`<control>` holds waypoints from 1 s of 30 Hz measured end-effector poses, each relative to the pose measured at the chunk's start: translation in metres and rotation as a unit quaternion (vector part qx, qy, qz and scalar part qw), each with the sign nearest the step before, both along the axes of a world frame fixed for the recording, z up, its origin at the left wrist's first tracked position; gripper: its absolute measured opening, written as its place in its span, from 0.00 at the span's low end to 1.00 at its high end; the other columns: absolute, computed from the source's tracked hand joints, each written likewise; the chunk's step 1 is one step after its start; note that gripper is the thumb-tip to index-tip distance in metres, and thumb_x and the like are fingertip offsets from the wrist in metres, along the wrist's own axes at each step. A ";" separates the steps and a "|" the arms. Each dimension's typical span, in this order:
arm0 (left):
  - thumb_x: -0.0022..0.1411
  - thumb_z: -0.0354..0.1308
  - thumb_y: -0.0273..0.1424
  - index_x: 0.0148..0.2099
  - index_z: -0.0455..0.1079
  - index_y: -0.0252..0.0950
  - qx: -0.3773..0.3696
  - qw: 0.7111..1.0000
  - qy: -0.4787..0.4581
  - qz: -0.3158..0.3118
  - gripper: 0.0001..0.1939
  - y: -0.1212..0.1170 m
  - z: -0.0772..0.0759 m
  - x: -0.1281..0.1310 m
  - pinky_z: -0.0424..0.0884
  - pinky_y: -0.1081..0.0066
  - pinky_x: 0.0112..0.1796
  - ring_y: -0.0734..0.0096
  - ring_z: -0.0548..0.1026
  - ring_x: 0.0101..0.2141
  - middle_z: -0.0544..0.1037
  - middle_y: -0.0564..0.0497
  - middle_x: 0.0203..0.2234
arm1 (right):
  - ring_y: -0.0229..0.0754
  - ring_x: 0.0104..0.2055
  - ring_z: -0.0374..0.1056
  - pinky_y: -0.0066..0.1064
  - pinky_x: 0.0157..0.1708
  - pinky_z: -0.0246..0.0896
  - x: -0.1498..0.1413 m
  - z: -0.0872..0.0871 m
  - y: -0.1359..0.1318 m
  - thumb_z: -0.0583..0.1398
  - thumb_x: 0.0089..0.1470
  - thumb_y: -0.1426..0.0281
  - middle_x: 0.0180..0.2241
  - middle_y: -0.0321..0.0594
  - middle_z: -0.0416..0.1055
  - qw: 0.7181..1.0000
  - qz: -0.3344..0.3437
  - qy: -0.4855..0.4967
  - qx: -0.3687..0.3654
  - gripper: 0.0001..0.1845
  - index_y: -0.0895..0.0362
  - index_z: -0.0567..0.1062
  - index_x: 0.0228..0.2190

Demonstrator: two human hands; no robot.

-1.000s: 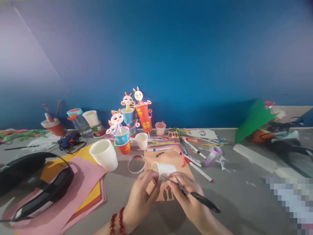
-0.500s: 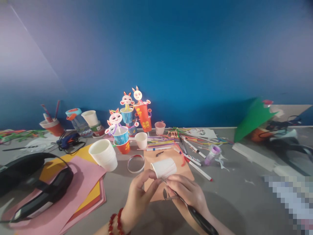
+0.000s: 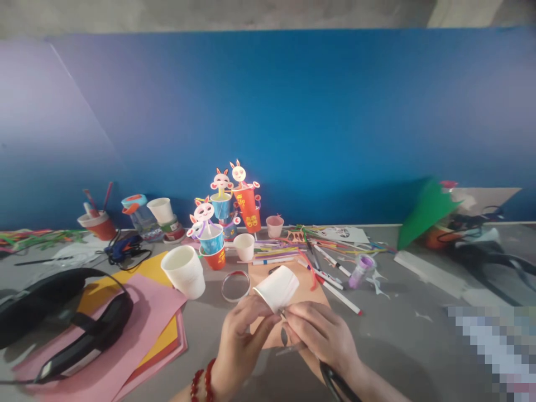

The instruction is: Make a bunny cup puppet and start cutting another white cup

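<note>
A white paper cup [image 3: 277, 287] lies tilted in front of me, its mouth toward the lower left. My left hand [image 3: 248, 329] pinches its rim between thumb and fingers; red bead bracelets circle that wrist. Closed round a pair of scissors [image 3: 335, 382] with black handles, my right hand [image 3: 320, 329] is against the cup's lower side. One blade tip shows at the cup between my two hands, and the other blade sticks out below. How far the tip goes into the cup is hidden by my fingers. Beneath lies an orange sheet [image 3: 270, 338] with dark leaf-shaped marks.
A larger white cup [image 3: 184, 272] and a roll of tape [image 3: 235, 287] stand to the left. Behind are rabbit-faced cup figures [image 3: 211, 240], a small white cup [image 3: 244, 247] and several markers [image 3: 341, 297]. Black headphones [image 3: 90, 343] rest on coloured paper [image 3: 154, 304]. A purple-topped jar [image 3: 362, 272] is at right.
The cup has tipped further, its base rising. My right hand has turned the scissors, their handles swinging down under the palm. The view has tilted up, showing a strip above the blue wall.
</note>
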State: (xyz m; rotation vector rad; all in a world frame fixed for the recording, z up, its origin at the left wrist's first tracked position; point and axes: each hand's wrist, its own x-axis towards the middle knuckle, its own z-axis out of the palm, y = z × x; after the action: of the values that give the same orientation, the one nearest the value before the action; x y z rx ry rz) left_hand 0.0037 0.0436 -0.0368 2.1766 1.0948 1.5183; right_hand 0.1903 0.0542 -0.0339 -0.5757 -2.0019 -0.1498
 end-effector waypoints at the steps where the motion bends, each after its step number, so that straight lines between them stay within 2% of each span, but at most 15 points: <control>1: 0.64 0.62 0.24 0.36 0.73 0.39 0.006 1.000 0.004 -0.002 0.04 -0.001 0.004 0.000 0.72 0.73 0.36 0.68 0.78 0.32 0.81 0.52 0.30 | 0.44 0.31 0.77 0.31 0.32 0.73 0.000 0.005 0.000 0.59 0.61 0.79 0.31 0.45 0.80 1.000 0.005 -0.002 0.001 0.07 0.59 0.76 0.38; 4: 0.64 0.60 0.23 0.37 0.73 0.39 0.013 1.000 0.007 -0.003 0.05 -0.003 0.017 -0.001 0.72 0.72 0.36 0.67 0.78 0.34 0.81 0.50 0.32 | 0.44 0.33 0.77 0.31 0.34 0.73 0.001 0.018 -0.001 0.59 0.60 0.79 0.33 0.45 0.81 1.000 0.023 0.005 -0.021 0.07 0.58 0.76 0.38; 9: 0.64 0.59 0.23 0.38 0.74 0.40 0.030 0.999 -0.012 0.020 0.07 -0.002 0.030 -0.001 0.72 0.71 0.36 0.64 0.78 0.35 0.80 0.49 0.32 | 0.44 0.36 0.77 0.31 0.36 0.71 -0.011 0.027 -0.008 0.57 0.62 0.77 0.35 0.44 0.79 0.984 0.049 0.095 -0.141 0.08 0.55 0.75 0.36; 13: 0.63 0.59 0.22 0.35 0.74 0.40 0.046 0.998 -0.015 0.038 0.08 0.001 0.028 -0.001 0.71 0.71 0.37 0.64 0.77 0.36 0.80 0.49 0.33 | 0.41 0.27 0.74 0.27 0.27 0.68 -0.031 0.021 -0.010 0.55 0.65 0.70 0.26 0.39 0.75 0.943 0.041 0.211 -0.255 0.12 0.55 0.73 0.30; 16: 0.64 0.59 0.24 0.32 0.74 0.39 0.014 0.998 -0.048 0.043 0.08 0.003 0.022 0.000 0.70 0.73 0.36 0.67 0.76 0.33 0.79 0.51 0.30 | 0.41 0.24 0.73 0.25 0.24 0.68 -0.040 0.015 -0.007 0.57 0.65 0.65 0.23 0.37 0.75 0.915 0.021 0.263 -0.305 0.14 0.56 0.73 0.28; 19: 0.66 0.59 0.29 0.33 0.74 0.39 -0.068 0.989 -0.122 0.050 0.07 0.004 0.016 0.002 0.69 0.73 0.36 0.67 0.77 0.32 0.80 0.52 0.29 | 0.42 0.26 0.75 0.26 0.27 0.69 -0.041 0.015 -0.002 0.56 0.65 0.66 0.23 0.38 0.75 0.931 0.014 0.238 -0.277 0.14 0.56 0.74 0.29; 23: 0.67 0.59 0.36 0.37 0.73 0.38 -0.174 0.951 -0.254 0.019 0.08 0.006 0.015 0.004 0.70 0.73 0.38 0.67 0.76 0.34 0.79 0.52 0.31 | 0.43 0.30 0.76 0.28 0.31 0.69 -0.035 0.022 0.002 0.55 0.65 0.70 0.28 0.41 0.76 0.960 0.031 0.181 -0.212 0.12 0.55 0.75 0.31; 26: 0.63 0.63 0.36 0.37 0.72 0.37 -0.239 0.907 -0.347 -0.016 0.08 0.008 0.022 0.007 0.71 0.73 0.39 0.68 0.75 0.35 0.78 0.53 0.31 | 0.43 0.32 0.76 0.27 0.33 0.69 -0.032 0.025 0.005 0.55 0.65 0.72 0.29 0.41 0.77 0.966 0.039 0.158 -0.203 0.11 0.54 0.75 0.31; 30: 0.60 0.67 0.35 0.34 0.70 0.36 -0.296 0.840 -0.449 -0.068 0.10 0.007 0.032 0.013 0.72 0.70 0.40 0.68 0.77 0.35 0.79 0.51 0.31 | 0.43 0.30 0.75 0.28 0.30 0.68 -0.033 0.026 0.008 0.55 0.64 0.72 0.29 0.41 0.77 0.969 0.024 0.155 -0.191 0.11 0.55 0.75 0.31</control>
State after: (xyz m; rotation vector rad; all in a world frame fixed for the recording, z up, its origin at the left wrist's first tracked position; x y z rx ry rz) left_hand 0.0171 0.0506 -0.0050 0.9066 0.8578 1.5613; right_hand 0.1578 0.0627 -0.0075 -0.7427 -1.7413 0.3468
